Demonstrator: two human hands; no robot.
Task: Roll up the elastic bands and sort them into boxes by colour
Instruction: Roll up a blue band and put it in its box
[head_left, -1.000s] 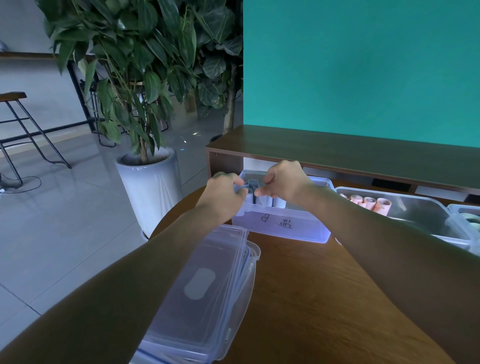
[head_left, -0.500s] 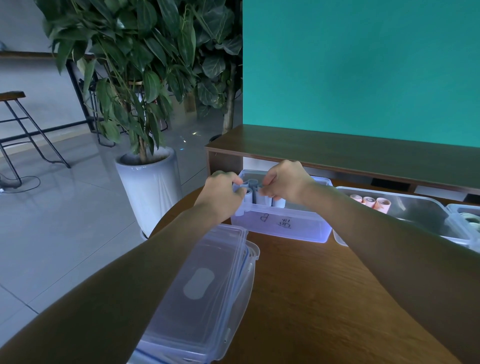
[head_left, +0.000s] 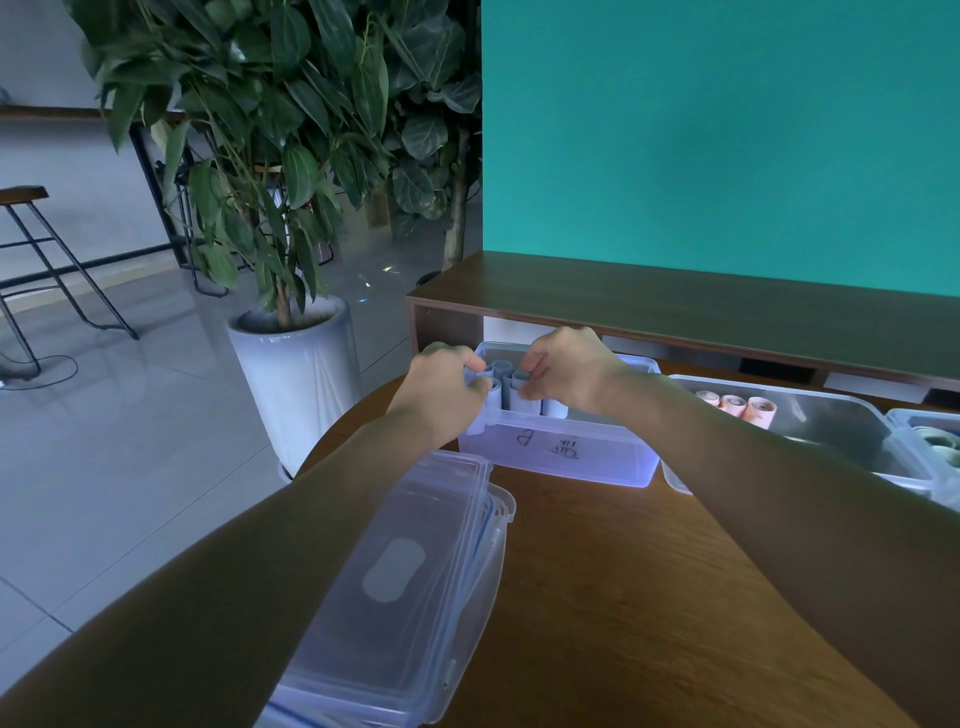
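Over the blue box (head_left: 561, 452), left hand (head_left: 441, 387) and right hand (head_left: 569, 371) each pinch one blue roll (head_left: 522, 397); three pink rolls (head_left: 735, 408) sit alongside.

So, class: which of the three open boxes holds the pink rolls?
The middle box; the handwritten box holds pale blue rolls, the right-edge box greenish.

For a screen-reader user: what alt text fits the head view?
Both hands, left hand and right hand, grip pale blue rolled elastic bands over a clear plastic box on a round wooden table; stacked clear lids lie nearer.
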